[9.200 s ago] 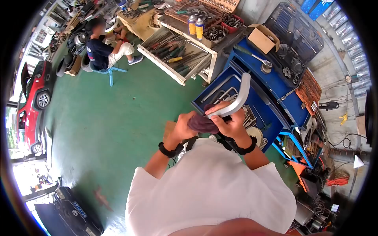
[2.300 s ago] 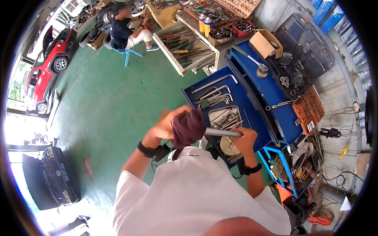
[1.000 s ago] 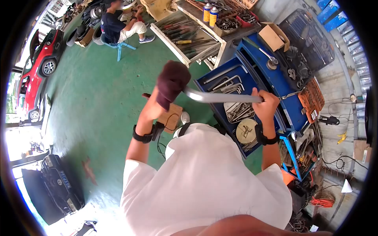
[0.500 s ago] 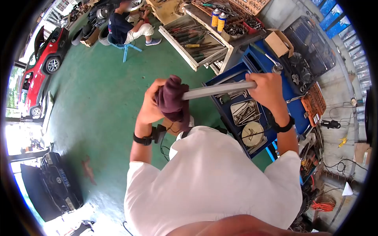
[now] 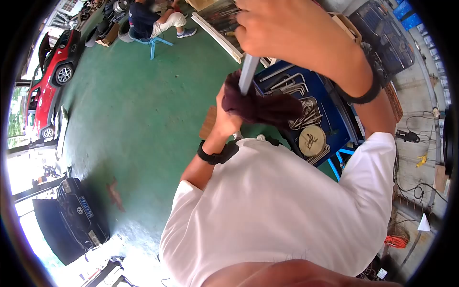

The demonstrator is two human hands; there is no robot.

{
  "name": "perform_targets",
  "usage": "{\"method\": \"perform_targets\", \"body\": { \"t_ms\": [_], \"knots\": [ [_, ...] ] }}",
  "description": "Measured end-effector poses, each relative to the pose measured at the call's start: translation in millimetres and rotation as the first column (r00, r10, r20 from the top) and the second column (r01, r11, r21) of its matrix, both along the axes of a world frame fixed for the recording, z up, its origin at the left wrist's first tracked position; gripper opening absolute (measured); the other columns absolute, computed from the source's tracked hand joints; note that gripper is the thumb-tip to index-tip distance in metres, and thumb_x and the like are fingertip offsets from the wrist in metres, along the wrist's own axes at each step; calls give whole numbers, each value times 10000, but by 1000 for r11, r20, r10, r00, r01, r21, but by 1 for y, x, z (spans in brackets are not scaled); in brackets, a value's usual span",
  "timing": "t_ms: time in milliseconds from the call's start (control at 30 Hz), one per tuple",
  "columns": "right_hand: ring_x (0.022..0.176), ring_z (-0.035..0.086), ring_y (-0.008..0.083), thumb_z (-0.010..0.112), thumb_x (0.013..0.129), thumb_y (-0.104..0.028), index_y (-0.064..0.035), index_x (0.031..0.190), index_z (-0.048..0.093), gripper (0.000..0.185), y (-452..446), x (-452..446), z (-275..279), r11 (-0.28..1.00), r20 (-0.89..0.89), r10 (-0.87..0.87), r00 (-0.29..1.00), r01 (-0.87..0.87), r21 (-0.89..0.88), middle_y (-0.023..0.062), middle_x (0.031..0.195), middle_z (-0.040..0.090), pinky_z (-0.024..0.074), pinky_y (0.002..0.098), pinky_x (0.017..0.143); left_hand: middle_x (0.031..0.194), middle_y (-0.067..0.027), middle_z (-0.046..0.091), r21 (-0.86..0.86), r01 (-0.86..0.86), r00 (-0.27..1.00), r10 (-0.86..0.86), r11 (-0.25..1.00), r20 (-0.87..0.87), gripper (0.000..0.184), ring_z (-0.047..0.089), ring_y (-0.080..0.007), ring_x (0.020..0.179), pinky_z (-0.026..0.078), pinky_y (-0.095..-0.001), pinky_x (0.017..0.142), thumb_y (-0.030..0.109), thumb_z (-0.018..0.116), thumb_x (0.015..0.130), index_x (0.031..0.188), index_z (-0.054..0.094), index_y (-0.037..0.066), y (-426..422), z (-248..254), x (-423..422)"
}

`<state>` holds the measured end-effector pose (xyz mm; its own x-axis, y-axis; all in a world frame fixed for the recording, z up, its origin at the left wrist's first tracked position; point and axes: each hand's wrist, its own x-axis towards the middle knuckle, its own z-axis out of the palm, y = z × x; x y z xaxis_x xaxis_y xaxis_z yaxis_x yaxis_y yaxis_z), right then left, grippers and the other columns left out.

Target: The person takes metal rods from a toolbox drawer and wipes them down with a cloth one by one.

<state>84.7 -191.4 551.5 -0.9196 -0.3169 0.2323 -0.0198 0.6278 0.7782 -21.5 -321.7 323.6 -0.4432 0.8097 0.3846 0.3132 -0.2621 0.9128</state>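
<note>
A dark maroon cloth (image 5: 267,106) is bunched in my left hand (image 5: 227,112), wrapped round the lower part of a thick grey metal bar (image 5: 248,74). The bar stands steeply up out of the cloth. Its upper end is in my right hand (image 5: 287,31), which is raised high and close to the camera; the grip hides that end. Below and to the right of the cloth lies an open blue drawer (image 5: 333,107) with bent hex keys (image 5: 291,86), a tray of small keys (image 5: 311,115) and a round pale dish (image 5: 312,140).
A person (image 5: 153,21) sits on a blue stool (image 5: 153,43) at the top left. Behind my right hand is a drawer of tools (image 5: 217,36). A red car (image 5: 52,81) is at the left, a black car part (image 5: 81,215) at the lower left. Orange cable (image 5: 396,241) lies at the right.
My right hand has risen toward the camera with the bar's end, turning the bar from nearly level to steep. My left hand and the cloth have moved right.
</note>
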Motion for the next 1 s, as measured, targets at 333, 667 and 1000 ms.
{"method": "perform_targets", "body": {
  "t_ms": [333,667,1000],
  "knots": [
    [958,600,257,694,851,-251,-55,1183,550,411,8,42,-135,116,-406,-165,899,-391,-913,135,1108,586,483,355,817,926,-88,616,144,-38,938,-15,989,345,322,579,-164,770,501,-287,680,241,551,914,1097,495,-17,-2,-27,-16],
    [894,622,307,753,784,-274,-55,1063,607,383,-50,36,-163,306,-370,-345,863,-269,-913,129,1065,627,502,375,770,854,-178,576,578,58,402,-550,814,732,337,561,-307,768,482,-399,704,326,365,900,876,521,28,34,1,-15],
    [726,640,312,673,880,-183,-44,965,614,173,-22,31,-164,-195,-17,-351,936,-90,-977,134,848,653,479,357,610,963,-161,610,402,80,696,-340,912,632,285,591,-297,886,508,-395,810,302,536,887,940,571,25,35,-24,-34]
  ]
}}
